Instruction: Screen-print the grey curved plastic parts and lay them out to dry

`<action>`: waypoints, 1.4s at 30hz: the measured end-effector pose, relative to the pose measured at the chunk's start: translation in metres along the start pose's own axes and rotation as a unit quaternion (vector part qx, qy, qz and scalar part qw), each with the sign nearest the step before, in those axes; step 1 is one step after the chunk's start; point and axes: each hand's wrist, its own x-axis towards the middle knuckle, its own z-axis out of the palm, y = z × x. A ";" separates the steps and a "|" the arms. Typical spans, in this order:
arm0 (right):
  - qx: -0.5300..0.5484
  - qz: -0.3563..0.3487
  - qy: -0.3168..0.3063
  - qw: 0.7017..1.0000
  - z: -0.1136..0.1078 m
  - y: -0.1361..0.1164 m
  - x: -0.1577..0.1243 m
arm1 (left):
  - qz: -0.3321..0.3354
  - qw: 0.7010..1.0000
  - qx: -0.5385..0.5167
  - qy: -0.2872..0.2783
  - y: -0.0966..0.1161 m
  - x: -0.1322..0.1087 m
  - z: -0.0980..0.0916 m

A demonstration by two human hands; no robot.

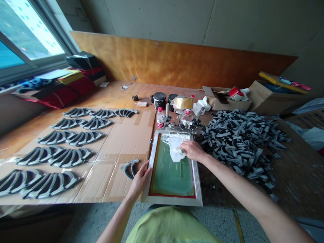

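Observation:
A silk-screen printing frame (198,189) with silver edges and green mesh (172,179) lies in front of me. My left hand (142,175) grips its left edge. My right hand (192,150) is closed on a small white wad (179,150), pressed to the upper part of the mesh. Around the wad spreads a white sheet or patch (176,140); its material is unclear. Just left of my left hand, two grey curved handles (131,168) lie on the cardboard. The frame's far end meets a metal hinge clamp (181,128).
Rows of grey curved handles (68,158) lie on cardboard (111,145) at left. A large heap of grey parts (243,141) is at right. Behind the frame stand a red-capped bottle (160,118), a black tub (160,100) and a tape roll (182,102). Open boxes (227,104) stand farther right.

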 end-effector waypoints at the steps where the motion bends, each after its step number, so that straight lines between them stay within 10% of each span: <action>1: -0.014 0.009 0.022 1.000 0.007 -0.005 -0.001 | 0.000 1.000 -0.007 -0.011 0.000 0.000 0.000; 8: 0.011 -0.039 0.062 0.997 0.027 -0.018 -0.037 | -0.010 0.999 -0.032 -0.020 0.004 -0.003 -0.002; 13: 0.046 0.066 0.079 0.994 -0.009 0.009 0.018 | -0.014 0.999 -0.033 -0.025 0.018 -0.007 -0.005; 17: 0.020 0.155 0.077 0.985 -0.036 0.036 0.056 | -0.007 0.998 -0.062 -0.029 0.056 -0.022 -0.015; 21: 0.009 0.260 0.197 0.945 -0.046 0.072 0.036 | 0.037 0.994 -0.106 -0.013 0.112 -0.028 -0.020; 25: 0.062 0.336 0.185 0.922 -0.013 0.086 -0.012 | 0.166 0.971 -0.170 0.001 0.170 -0.009 -0.010; 29: 0.098 0.254 0.107 0.956 0.043 0.061 -0.039 | 0.212 0.958 -0.193 -0.004 0.206 0.015 -0.001; 33: 0.080 0.177 0.049 0.980 0.057 0.033 -0.038 | 0.193 0.952 -0.233 0.047 0.177 0.019 0.010; 38: 0.078 0.153 0.089 0.981 0.038 -0.032 -0.033 | -0.108 0.974 -0.136 -0.143 0.082 -0.014 0.054; 42: 0.068 -0.036 0.077 0.994 0.049 -0.088 -0.037 | -0.187 0.954 -0.201 -0.123 0.032 -0.030 0.068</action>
